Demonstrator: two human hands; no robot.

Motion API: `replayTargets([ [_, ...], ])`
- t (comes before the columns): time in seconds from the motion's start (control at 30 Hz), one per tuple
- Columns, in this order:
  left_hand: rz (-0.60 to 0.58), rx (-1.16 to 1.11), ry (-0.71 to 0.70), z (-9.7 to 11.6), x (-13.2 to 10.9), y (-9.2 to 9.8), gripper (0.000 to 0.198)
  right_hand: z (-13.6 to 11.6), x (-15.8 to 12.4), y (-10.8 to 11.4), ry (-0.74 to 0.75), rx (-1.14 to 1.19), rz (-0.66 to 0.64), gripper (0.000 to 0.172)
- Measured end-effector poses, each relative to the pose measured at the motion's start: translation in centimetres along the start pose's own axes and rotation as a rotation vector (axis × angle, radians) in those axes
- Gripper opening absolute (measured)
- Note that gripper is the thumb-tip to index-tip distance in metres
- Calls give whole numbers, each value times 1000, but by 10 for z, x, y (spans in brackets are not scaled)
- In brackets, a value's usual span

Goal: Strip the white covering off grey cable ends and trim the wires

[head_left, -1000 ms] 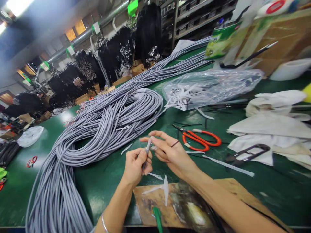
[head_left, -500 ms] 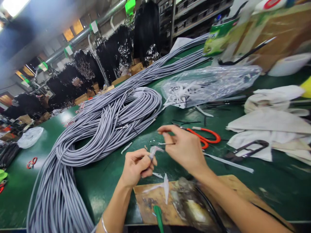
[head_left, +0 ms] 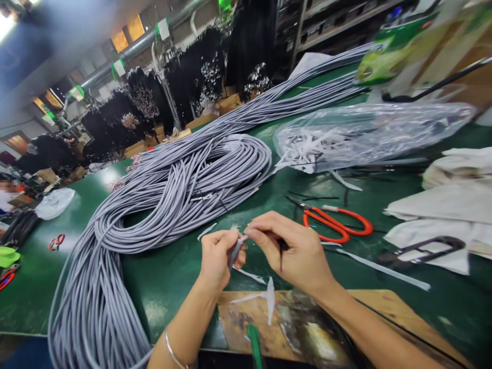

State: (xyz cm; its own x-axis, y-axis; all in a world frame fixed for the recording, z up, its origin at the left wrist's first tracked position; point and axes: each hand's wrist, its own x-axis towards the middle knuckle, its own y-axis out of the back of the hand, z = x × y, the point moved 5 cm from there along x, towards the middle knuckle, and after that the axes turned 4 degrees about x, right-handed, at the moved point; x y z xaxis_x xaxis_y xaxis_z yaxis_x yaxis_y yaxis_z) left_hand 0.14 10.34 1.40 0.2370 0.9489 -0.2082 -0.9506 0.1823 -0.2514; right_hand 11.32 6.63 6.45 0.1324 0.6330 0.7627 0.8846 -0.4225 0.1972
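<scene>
Shelves (head_left: 338, 29) stand beyond the green table (head_left: 31, 307); a light (head_left: 5, 24) glows.

No text, number or brand could be read with certainty. The green container (head_left: 378, 59) at the back right of the desk (head_left: 161, 292) carried a printed label in green and yellow-green, but its lettering was too blurred to make out. The white panels (head_left: 163, 29) on the green-marked fixtures in the background were too small and soft to show any legible writing.
</scene>
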Motion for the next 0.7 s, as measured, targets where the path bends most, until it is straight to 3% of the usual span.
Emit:
replayTargets([
  [0.2,65,-35,74,-1,3,5,44,-4,-5,-1,92,-57,52,15],
  [0.27,115,-13,15,4,1,9,42,-2,-5,0,79,-74,81,16],
  [0.33,151,103,-186,15,-4,12,38,1,-5,0,27,-93,90,18],
  [0.43,189,416,-617,30,-20,8,32,11,-4,0,-111,-73,91,24],
  [0.5,195,552,-783,30,-29,4,27,19,-4,1,-241,16,92,25],
  [0.57,156,541,-753,26,-29,2,20,26,-5,0,-362,175,71,24],
  [0.7,-48,252,-445,18,-17,-3,31,30,-6,-4,-451,497,-14,22],
])
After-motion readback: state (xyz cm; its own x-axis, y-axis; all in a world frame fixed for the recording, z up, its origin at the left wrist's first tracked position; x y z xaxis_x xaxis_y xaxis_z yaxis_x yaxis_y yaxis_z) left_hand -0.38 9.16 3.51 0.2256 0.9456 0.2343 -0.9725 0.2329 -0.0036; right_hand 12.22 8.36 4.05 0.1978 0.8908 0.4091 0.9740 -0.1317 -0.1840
